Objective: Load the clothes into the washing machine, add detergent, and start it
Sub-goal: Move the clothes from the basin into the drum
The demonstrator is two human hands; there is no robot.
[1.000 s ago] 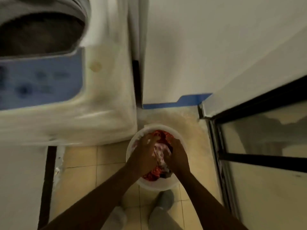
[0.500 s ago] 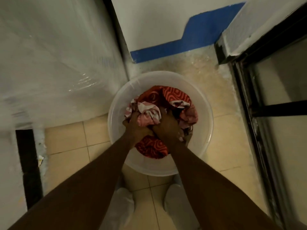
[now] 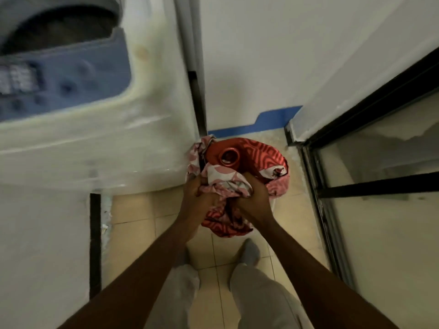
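Observation:
Both hands hold a bundle of red and pink patterned clothes (image 3: 240,162) lifted in front of me, to the right of the washing machine. My left hand (image 3: 196,193) grips the bundle's left side and my right hand (image 3: 251,198) grips its right side. The white top-loading washing machine (image 3: 95,143) fills the upper left; its drum opening (image 3: 59,27) is dark and its lid is not in view. A blue control panel (image 3: 64,77) sits along its front. A sliver of the white basin (image 3: 274,203) shows under the clothes.
Tan floor tiles (image 3: 133,210) lie below, with my two socked feet (image 3: 249,252) standing on them. A black-framed glass door (image 3: 380,186) stands on the right. White wall with a blue skirting strip (image 3: 268,122) is behind the bundle.
The clothes have come up out of the white basin, gripped by both hands. The view has tilted up, bringing the machine's top and control panel back in.

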